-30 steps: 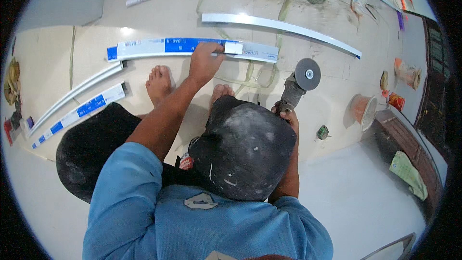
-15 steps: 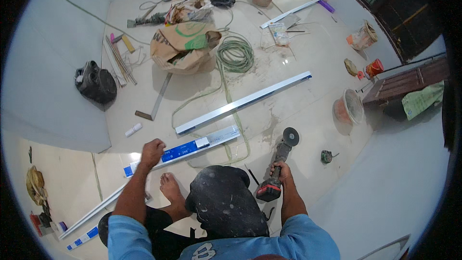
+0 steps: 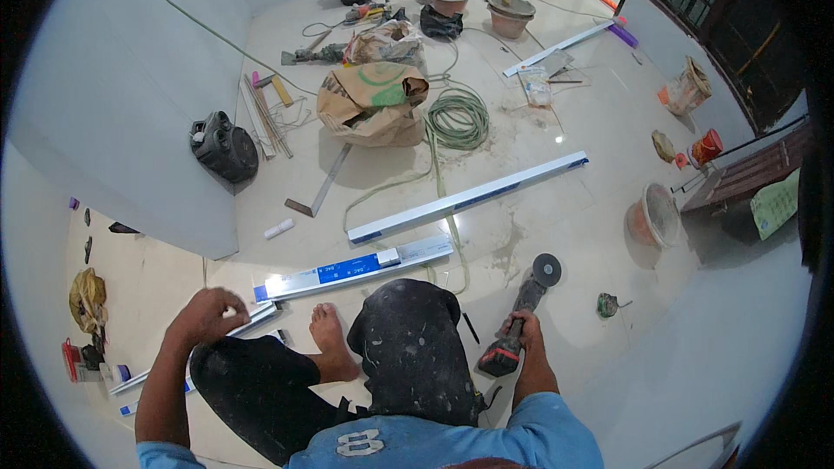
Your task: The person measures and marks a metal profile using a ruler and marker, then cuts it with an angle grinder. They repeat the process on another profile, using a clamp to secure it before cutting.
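My right hand [image 3: 524, 328] is wrapped round the body of a cordless angle grinder [image 3: 527, 297]. The grinder's disc points away from me, and its black and red battery end is near my right knee. My left hand [image 3: 208, 316] hovers above my left knee with fingers loosely curved and nothing visible in them. Under and beyond it lie long, thin metal profiles [image 3: 254, 320], partly hidden by the hand and leg. In front of my bare foot rests a short metal channel [image 3: 423, 250] with a blue-and-white label. A longer silver channel [image 3: 469, 200] lies farther off.
A green hose coil [image 3: 459, 117] trails across the tiled floor beside a brown paper sack [image 3: 373, 108]. At left are a metal square [image 3: 330, 182], a white tube [image 3: 279, 228] and a black jug-like container [image 3: 224, 148]. A bucket [image 3: 653, 217] tips at right; a dark marker [image 3: 471, 327] lies near my knee.
My left hand has left the labelled channel and swung left and back over my knee. The view has shifted left. My right hand still holds the grinder.
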The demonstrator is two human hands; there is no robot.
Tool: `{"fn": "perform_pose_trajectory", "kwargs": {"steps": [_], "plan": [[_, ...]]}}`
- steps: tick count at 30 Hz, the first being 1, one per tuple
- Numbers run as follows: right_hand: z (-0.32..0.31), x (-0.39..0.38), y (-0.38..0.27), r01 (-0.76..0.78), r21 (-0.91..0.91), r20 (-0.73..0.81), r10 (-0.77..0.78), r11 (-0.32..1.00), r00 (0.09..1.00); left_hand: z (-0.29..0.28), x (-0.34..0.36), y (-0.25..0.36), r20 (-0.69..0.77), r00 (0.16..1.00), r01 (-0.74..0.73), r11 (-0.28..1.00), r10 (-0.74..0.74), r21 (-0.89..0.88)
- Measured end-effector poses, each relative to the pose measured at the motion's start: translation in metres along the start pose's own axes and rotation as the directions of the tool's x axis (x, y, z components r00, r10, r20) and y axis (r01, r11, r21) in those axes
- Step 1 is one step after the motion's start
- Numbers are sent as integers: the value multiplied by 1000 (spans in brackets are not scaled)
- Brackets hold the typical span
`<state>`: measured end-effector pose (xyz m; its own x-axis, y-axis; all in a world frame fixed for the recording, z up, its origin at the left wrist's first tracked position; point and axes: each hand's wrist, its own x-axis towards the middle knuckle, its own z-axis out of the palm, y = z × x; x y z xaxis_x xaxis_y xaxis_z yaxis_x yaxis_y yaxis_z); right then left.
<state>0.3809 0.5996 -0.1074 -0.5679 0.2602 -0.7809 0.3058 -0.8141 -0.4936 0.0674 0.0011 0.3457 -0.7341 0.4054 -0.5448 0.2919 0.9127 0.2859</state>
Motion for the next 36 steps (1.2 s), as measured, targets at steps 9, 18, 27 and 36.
{"fn": "perform_pose_trajectory", "kwargs": {"steps": [9, 18, 27, 36], "plan": [[-36, 20, 1, -155, 172, 87, 141, 973, 986, 31, -96, 30, -240, 947, -192, 975, 214, 111], [13, -22, -30, 48, -558, -221, -204, 829, 954, 13, -46, 31, 32, 916, -397, 890, 400, 225], [-9, -21, -31, 54, -674, -169, -225, 737, 960, -17, 36, 25, 185, 897, -418, 907, 402, 56], [43, -44, -47, -492, -864, -468, -533, 108, 705, -46, 111, 38, 652, 629, -504, 861, 423, -72]]}}
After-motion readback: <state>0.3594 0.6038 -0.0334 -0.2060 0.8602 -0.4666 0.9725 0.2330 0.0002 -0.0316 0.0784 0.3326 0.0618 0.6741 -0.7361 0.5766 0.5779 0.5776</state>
